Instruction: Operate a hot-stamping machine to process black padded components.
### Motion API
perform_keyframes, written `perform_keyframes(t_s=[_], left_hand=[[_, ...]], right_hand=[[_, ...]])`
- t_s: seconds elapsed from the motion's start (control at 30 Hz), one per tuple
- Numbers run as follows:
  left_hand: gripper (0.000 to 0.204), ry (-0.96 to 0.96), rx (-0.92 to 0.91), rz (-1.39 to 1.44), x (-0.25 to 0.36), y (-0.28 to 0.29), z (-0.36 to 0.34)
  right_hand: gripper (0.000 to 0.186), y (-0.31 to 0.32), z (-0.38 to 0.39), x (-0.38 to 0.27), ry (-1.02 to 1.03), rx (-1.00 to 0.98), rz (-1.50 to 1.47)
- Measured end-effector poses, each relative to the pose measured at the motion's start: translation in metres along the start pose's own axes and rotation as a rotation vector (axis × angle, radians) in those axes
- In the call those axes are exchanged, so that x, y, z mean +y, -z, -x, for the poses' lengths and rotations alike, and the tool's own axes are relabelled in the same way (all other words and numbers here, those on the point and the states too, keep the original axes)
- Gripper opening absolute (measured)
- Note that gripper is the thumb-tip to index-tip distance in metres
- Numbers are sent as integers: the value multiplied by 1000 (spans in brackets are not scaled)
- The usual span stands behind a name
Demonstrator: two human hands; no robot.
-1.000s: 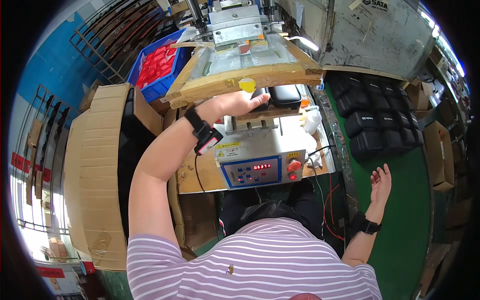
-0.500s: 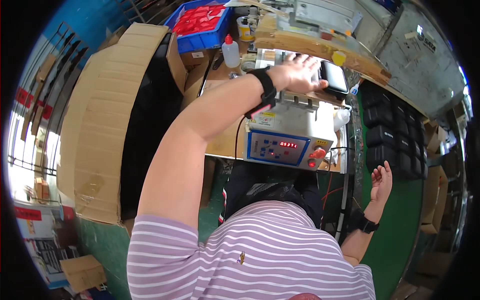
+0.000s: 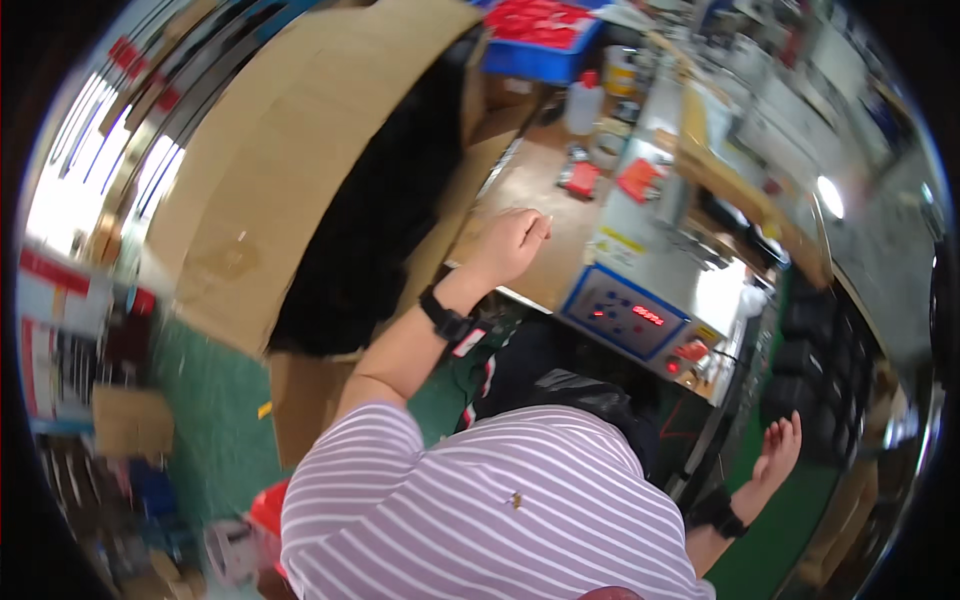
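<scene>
My left hand (image 3: 512, 245) hovers by the front left part of the brown tabletop (image 3: 540, 262), its fingers curled into a loose fist with nothing visible in it. Just right of it stands a grey-white machine (image 3: 655, 235) with a blue-edged control panel (image 3: 628, 312) and a lit red display. Red pieces (image 3: 640, 180) lie on or against the machine's far end; a small red and dark item (image 3: 579, 178) sits on the tabletop beside it. Off to the right, my right hand (image 3: 777, 452) hangs in the air with fingers apart, holding nothing and away from the machine.
A big cardboard box (image 3: 300, 130) with black contents (image 3: 380, 200) stands at the left. A blue bin (image 3: 530, 62) of red pieces and a red-capped bottle (image 3: 584, 105) are at the back. Black cases (image 3: 805, 355) are stacked right. A wooden beam (image 3: 750, 190) lies beyond the machine.
My left hand has come off the top of the machine, moved nearer and left over the tabletop, and closed. The view has turned, shifting the scene. My right hand stays raised aside.
</scene>
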State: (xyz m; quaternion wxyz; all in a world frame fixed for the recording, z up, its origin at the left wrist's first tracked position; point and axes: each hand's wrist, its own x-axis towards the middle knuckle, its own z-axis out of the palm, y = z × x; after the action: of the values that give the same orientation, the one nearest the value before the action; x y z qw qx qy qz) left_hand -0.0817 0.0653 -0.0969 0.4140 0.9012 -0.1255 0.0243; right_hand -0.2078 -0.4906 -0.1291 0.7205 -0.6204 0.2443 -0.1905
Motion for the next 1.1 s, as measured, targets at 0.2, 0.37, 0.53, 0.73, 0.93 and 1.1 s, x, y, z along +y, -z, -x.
perform_keyframes(t_s=[0.2,0.37,0.53,0.73,0.93,1.1], left_hand=[[43,416,477,-501,-117,-19,104],[85,1124,262,-763,-201,-2,171],[69,1260,75,-685,-236,20,185],[37,877,279,-562,-255,13,159],[41,495,697,-414,-204,19,105],[41,447,737,456,-177,37,55]], right_hand=[[29,-26,-12,-5,-17,-177,43],[30,-53,-17,0,-7,-237,78],[32,-70,-17,-8,3,-220,97],[34,-117,-22,-29,39,-236,203],[35,-191,-59,-60,112,-361,200],[35,-222,-124,-47,445,-579,487]])
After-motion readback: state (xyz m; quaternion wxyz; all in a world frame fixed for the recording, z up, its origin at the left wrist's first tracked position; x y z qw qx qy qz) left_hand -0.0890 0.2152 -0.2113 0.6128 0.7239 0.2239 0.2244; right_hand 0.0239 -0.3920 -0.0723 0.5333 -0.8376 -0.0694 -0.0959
